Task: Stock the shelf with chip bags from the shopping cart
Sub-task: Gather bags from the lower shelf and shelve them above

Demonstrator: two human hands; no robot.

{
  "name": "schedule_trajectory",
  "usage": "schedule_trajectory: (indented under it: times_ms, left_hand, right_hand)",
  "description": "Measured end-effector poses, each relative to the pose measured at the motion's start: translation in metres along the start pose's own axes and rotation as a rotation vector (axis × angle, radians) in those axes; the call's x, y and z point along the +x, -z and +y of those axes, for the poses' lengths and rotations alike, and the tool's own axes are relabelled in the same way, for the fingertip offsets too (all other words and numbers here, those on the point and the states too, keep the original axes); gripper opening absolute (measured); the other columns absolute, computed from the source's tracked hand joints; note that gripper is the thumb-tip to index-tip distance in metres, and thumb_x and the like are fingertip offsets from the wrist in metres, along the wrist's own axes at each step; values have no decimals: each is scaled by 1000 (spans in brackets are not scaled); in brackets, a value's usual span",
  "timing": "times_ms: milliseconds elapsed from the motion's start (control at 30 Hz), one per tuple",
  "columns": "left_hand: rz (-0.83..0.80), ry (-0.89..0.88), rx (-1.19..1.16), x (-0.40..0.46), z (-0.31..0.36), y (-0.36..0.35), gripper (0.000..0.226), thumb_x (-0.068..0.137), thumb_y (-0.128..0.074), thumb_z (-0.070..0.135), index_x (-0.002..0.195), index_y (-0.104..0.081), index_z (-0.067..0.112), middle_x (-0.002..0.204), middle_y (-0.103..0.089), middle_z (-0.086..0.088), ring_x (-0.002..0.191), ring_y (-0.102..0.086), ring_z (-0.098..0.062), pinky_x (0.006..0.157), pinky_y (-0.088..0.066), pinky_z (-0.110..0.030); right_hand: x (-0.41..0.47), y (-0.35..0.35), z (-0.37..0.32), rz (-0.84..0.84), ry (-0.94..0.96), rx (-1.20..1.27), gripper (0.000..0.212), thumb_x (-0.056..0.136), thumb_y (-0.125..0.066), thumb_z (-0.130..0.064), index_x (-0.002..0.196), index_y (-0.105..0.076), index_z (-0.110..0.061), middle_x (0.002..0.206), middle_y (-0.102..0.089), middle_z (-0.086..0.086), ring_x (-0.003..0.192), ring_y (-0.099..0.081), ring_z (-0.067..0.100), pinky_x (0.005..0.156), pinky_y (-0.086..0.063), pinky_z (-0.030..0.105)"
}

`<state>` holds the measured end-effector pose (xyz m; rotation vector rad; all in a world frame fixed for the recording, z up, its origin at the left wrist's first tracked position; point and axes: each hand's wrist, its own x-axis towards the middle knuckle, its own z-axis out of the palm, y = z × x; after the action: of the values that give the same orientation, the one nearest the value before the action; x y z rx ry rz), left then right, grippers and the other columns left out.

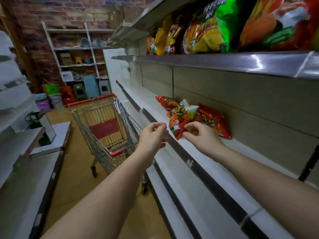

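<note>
- We see three chip bags on the middle shelf (198, 147) against its back panel: a red bag (168, 102), a white-topped bag (183, 118) leaning over it, and another red bag (214, 120) on the right.
- The yellow print on the bags is too blurred for us to read.
- Our right hand (201, 135) touches the white-topped bag's lower edge, fingers curled; we cannot tell whether they pinch it.
- Our left hand (152, 135) hovers just beside, fingers loosely curled, holding nothing.
- The cart (103, 125) stands in the aisle; no bags show in its basket.
- Large bags (212, 30) on the top shelf are cut off above.

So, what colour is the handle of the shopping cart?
Red, on the shopping cart's handle; the head view shows it.
</note>
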<state>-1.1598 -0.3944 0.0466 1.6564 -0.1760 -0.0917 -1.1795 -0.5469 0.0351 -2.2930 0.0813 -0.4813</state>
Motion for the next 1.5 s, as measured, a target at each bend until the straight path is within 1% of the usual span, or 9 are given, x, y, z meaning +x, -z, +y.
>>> schedule_trajectory:
  times_ms: [233, 400, 533, 667, 833, 1000, 1267, 1400, 1500]
  left_hand:
    - [-142, 54, 45, 115, -10, 33, 14, 100, -45, 23, 108, -55, 17, 103, -62, -6, 85, -59, -16, 71, -48, -25]
    - [-221, 111, 69, 179, -23, 20, 20, 100, -45, 25, 112, -55, 14, 103, -62, -8, 84, -59, -17, 77, -51, -29]
    - [-251, 111, 76, 225, -29, -1, 17, 100, -45, 22, 111, -54, 14, 95, -59, -4, 78, -56, -14, 63, -47, -20]
    - [-302, 82, 142, 273, -30, -21, 16, 99, -47, 26, 109, -54, 15, 103, -59, -6, 83, -58, -16, 67, -46, -24]
    - [-340, 62, 187, 322, -40, -39, 14, 97, -50, 25, 106, -54, 14, 99, -58, -8, 81, -54, -18, 70, -45, -28]
    - [-417, 54, 260, 359, -59, -57, 23, 96, -51, 24, 116, -57, 12, 104, -57, -6, 99, -54, -22, 82, -45, -32]
    - [-543, 93, 331, 400, -87, -70, 40, 93, -58, 22, 130, -46, 11, 118, -55, -5, 113, -55, -26, 96, -47, -38]
    - [-691, 134, 246, 410, -93, -70, 57, 92, -60, 16, 141, -31, 14, 121, -53, -7, 110, -54, -23, 100, -45, -38]
    - [-787, 142, 234, 415, -95, -68, 65, 90, -64, 19, 144, -29, 16, 121, -55, -4, 107, -54, -20, 93, -43, -33]
  right_hand:
    - [91, -51, 5, 80, -209, 72, 24, 87, -62, -25, 110, -62, -18, 111, -64, 1, 102, -59, 20, 90, -50, 44]
    - [136, -55, 34, 124, -325, 37, 30, 88, -61, -22, 117, -61, -14, 108, -59, -2, 104, -56, 16, 86, -48, 32]
    - [177, -54, 71, 212, -455, 112, 31, 86, -62, -21, 116, -60, -13, 117, -63, 8, 108, -58, 24, 96, -45, 39]
    - [209, -53, 99, 267, -541, 108, 43, 86, -64, -27, 125, -54, -11, 115, -59, 2, 113, -53, 24, 81, -37, 25]
    - [238, -64, 122, 265, -595, 231, 38, 84, -66, -31, 115, -61, -10, 91, -60, -4, 89, -54, 15, 71, -42, 26]
    - [252, -78, 132, 262, -663, 290, 45, 84, -66, -35, 123, -55, -15, 119, -60, 2, 107, -56, 18, 92, -47, 37]
    - [258, -108, 135, 338, -700, 484, 45, 85, -66, -29, 126, -50, -18, 110, -57, -6, 81, -51, -3, 61, -39, 16]
    - [268, -125, 137, 461, -757, 444, 50, 80, -70, -37, 124, -54, -19, 117, -61, -4, 103, -57, 12, 77, -48, 28]
    - [272, -128, 136, 525, -785, 434, 27, 83, -67, -36, 107, -62, -24, 111, -66, 0, 103, -61, 19, 90, -50, 38]
